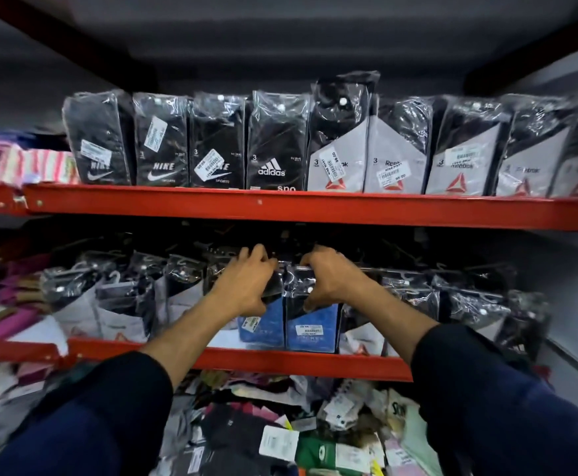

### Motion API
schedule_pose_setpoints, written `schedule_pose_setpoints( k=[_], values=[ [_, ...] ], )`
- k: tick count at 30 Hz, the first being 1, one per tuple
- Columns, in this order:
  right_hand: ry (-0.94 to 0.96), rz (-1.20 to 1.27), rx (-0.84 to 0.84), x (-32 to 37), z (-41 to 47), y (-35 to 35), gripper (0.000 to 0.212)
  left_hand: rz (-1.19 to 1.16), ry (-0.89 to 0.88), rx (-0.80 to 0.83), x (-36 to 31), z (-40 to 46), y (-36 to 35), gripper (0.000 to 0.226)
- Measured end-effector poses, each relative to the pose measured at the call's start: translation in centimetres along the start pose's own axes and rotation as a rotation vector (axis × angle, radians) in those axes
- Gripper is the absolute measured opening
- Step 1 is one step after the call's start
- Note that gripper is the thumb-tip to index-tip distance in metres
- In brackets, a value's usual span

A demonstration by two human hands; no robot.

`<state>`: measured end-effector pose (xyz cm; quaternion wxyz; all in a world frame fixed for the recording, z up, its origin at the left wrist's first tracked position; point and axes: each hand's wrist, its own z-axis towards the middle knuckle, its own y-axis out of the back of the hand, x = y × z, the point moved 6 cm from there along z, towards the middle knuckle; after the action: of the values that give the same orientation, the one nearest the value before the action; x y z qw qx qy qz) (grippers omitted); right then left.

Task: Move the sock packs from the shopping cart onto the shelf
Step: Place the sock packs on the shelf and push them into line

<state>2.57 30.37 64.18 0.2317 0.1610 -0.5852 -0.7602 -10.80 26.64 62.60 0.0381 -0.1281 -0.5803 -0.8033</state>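
Head view: on the middle red shelf (pixel 280 364), the left hand (pixel 246 286) grips the top of one blue-banded sock pack (pixel 262 326) and the right hand (pixel 328 281) clasps the blue-banded pack beside it (pixel 311 329), both standing upright among Reebok packs (pixel 119 314). Above that shelf, the upper shelf (pixel 280 206) holds a row of Nike (pixel 160 149), Adidas (pixel 275 149) and Reebok sock packs (pixel 397 156); below it lies a jumble of loose socks (pixel 280 434).
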Motion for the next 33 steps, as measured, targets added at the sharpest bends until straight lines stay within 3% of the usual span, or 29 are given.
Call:
schedule_pose_setpoints(
  k=[10,17,21,26,33],
  values=[
    [-0.010,-0.055,0.084,-1.1,1.3,-3.1,0.071,-0.026,0.021,0.078,-0.1,1.9,-2.9,0.069],
    [0.020,-0.190,-0.035,-1.0,0.1,-3.6,0.073,-0.035,0.013,0.060,-0.5,2.1,-2.8,0.068],
    [0.041,-0.166,-0.034,-0.8,-1.0,-5.4,0.092,-0.068,-0.008,0.062,-0.7,1.8,-3.0,0.079],
    [0.052,-0.164,-0.041,-0.6,-1.7,-6.0,0.099,-0.120,-0.017,0.070,-0.5,1.2,-3.4,0.100],
    [0.011,-0.119,-0.219,0.9,-5.5,-6.0,0.100,-0.069,0.000,-0.080,0.0,-3.2,-4.1,0.109]
  ],
)
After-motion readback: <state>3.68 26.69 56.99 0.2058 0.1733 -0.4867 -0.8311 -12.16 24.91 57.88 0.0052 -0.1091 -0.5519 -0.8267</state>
